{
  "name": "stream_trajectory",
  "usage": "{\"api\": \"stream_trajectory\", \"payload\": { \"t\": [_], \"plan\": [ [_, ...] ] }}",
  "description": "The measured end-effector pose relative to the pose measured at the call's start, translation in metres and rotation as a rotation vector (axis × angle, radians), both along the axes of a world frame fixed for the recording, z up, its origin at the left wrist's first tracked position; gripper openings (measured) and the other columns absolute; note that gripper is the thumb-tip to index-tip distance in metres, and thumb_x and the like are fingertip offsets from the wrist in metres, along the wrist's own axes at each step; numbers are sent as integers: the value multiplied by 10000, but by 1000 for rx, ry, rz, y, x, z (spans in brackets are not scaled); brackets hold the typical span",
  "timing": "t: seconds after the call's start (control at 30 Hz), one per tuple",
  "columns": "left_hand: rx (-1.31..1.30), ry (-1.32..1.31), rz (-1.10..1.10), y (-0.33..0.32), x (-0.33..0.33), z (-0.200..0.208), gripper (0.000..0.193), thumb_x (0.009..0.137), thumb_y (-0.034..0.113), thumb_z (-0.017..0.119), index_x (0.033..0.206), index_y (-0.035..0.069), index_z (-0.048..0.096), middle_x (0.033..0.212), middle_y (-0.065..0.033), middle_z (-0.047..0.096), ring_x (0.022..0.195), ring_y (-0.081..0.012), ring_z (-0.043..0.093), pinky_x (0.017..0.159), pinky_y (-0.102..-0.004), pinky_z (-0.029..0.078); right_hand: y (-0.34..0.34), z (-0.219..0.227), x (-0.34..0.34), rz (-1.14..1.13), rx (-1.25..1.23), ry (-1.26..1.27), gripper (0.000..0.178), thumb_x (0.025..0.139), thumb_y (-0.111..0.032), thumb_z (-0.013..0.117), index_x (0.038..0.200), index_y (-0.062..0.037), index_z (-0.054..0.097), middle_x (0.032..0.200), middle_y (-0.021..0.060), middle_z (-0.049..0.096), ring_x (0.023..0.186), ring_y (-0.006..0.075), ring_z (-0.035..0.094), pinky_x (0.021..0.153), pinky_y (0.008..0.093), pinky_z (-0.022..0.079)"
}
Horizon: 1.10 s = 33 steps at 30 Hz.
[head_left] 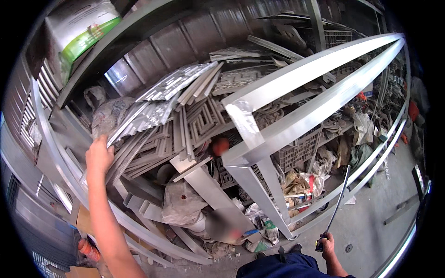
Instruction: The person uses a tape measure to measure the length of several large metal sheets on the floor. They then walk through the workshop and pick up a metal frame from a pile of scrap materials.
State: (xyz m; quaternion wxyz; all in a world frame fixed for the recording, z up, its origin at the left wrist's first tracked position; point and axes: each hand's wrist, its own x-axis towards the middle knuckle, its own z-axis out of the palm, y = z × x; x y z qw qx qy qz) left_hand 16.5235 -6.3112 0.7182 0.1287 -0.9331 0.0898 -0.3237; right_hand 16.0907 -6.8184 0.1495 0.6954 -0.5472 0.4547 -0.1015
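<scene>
On the left my left arm reaches up to a shelf, and my left hand (98, 156) is closed on the lower left end of a shiny, slatted metal panel (160, 99). This panel lies tilted on a pile of dull metal grille pieces (197, 125) with angular patterns. Low on the right, beside my dark blue clothing, my right hand (328, 244) is wrapped round a tape measure (320, 243) with yellow and black showing. Its thin dark blade (338, 204) sticks out upward, the tip free in the air.
A large silver metal frame (301, 125) crosses the view before the shelves. Its rails (352, 183) curve along the right. Below the pile are a dusty sack (183, 202), a plastic crate (299, 150) and scraps. A white and green box (83, 34) stands upper left.
</scene>
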Motion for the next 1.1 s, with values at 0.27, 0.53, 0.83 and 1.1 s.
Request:
{"api": "stream_trajectory", "payload": {
  "t": [0.27,0.53,0.83,1.1],
  "plan": [
    [108,-104,126,48,8,-9,284,885,308,580,1056,82,559,869,-154,617,792,-403,623,708,-467,511,20,24,27,110,-23,-96,375,618,-78,576,986,-11,546,812,91,560,666,201,570,570,327,480],
    [403,-257,133,163,-85,76,234,904,254,560,1079,98,560,894,-158,605,779,-373,615,643,-463,489,51,2,21,116,61,-1,317,636,-48,568,951,-26,544,750,80,540,591,203,549,517,322,473],
    [266,-213,59,135,-100,75,196,908,249,561,1008,82,537,777,-184,627,735,-393,602,626,-491,454,67,17,72,395,3,-42,332,657,-48,603,983,-20,543,798,62,543,668,173,538,578,322,460],
    [-425,210,-93,98,-44,95,291,939,250,538,761,20,518,513,-41,467,391,-123,487,361,-301,380,51,9,43,101,-103,-73,382,635,-55,588,1013,-16,549,819,64,549,696,177,548,602,313,458]
  ]
}}
